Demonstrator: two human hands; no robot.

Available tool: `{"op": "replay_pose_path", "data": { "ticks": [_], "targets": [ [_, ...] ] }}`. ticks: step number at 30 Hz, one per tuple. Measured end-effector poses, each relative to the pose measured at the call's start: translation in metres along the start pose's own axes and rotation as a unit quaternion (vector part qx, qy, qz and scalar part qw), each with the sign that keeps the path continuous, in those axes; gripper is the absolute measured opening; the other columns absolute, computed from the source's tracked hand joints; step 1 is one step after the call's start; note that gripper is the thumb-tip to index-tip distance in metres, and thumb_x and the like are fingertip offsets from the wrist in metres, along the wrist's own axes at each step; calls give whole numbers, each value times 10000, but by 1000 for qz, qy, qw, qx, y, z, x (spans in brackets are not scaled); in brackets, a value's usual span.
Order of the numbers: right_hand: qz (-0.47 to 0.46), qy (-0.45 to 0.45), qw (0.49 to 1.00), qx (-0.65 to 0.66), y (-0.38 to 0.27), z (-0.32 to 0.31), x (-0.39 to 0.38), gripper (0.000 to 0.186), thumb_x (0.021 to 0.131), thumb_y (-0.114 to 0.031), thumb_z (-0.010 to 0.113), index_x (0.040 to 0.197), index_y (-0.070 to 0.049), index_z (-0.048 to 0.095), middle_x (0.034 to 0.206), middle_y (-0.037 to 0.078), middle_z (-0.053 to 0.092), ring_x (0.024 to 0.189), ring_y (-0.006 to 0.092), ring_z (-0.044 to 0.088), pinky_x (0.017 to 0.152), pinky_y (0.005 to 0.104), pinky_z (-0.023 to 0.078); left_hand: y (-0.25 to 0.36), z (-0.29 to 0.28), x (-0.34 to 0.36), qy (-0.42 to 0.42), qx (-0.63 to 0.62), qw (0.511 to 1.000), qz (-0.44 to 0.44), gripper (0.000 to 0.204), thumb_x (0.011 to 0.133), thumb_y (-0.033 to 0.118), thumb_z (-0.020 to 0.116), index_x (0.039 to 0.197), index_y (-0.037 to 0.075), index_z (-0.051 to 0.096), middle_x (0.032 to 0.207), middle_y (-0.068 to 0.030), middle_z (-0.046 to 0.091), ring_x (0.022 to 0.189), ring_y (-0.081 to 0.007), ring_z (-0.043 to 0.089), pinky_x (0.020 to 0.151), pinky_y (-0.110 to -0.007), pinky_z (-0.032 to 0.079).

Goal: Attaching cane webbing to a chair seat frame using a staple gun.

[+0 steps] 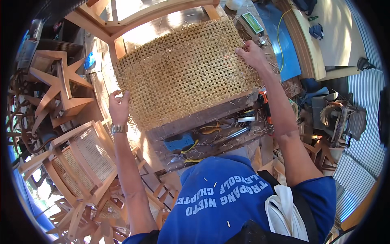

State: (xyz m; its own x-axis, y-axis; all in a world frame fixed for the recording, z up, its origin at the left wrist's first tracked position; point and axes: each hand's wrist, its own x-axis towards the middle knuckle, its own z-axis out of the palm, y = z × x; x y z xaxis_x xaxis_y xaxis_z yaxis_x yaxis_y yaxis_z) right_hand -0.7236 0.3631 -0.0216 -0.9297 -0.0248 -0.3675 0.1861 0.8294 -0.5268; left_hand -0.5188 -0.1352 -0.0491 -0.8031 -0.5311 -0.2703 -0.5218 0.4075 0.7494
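a rectangular sheet of woven cane webbing [183,69] with an open, hole-patterned weave and frayed ends lies spread over a brown wooden surface [221,107], in front of a person seen from above. the left hand [118,106] is at the sheet's left edge, its fingers curled and its thumb against the border; whether it actually pinches the cane cannot be told. the right hand [252,55] grasps the upper part of the right edge between thumb and fingers. a metal wristwatch [119,129] circles the left wrist. beyond the sheet, near its far edge, stands a light wooden furniture frame [158,17], and near the far right corner lies a green and white box [253,22]. on the near side, between the sheet and the person, tools are scattered among loose cane scraps: a blue item [178,142] of unclear kind, pliers with orange handles [209,129], and a white-handled tool [246,119]. an orange and black power tool [264,99] sits partly hidden beside the right forearm. to the left rests a wooden chair [99,179] with cane panels. the person wears a blue shirt [215,179] with white lettering; a white cloth [286,213] hangs at the right side.
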Motion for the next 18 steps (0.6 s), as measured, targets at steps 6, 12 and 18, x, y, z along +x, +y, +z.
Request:
{"op": "replay_pose_path", "data": {
  "ticks": [6, 12, 18],
  "targets": [
    [-43, 43, 998, -6, 29, 16, 7, 579, 893, -467, 752, 1131, 46, 624, 992, 187, 705, 952, 283, 678, 852, 409, 526, 13, 2, -14, 14, 122, 992, -28, 630, 898, 485, 793, 1308, 42, 613, 796, -28, 692, 690, -82, 610, 621, -268, 468],
    [-81, 88, 992, -28, 21, 23, -4, 561, 911, -508, 701, 1175, -20, 616, 1047, 242, 725, 976, 400, 714, 834, 474, 563, 6, 4, -17, 88, 175, 980, 39, 715, 892, 604, 747, 1300, 29, 629, 834, -73, 688, 711, -171, 638, 677, -329, 518],
    [-67, 105, 992, -2, -8, 14, -34, 361, 982, -305, 657, 1135, 6, 553, 1012, 274, 686, 979, 434, 681, 812, 521, 517, -1, 6, -15, 101, 198, 974, 41, 730, 891, 621, 738, 1308, 32, 628, 801, -63, 669, 715, -177, 635, 682, -332, 518]
  ]
}}
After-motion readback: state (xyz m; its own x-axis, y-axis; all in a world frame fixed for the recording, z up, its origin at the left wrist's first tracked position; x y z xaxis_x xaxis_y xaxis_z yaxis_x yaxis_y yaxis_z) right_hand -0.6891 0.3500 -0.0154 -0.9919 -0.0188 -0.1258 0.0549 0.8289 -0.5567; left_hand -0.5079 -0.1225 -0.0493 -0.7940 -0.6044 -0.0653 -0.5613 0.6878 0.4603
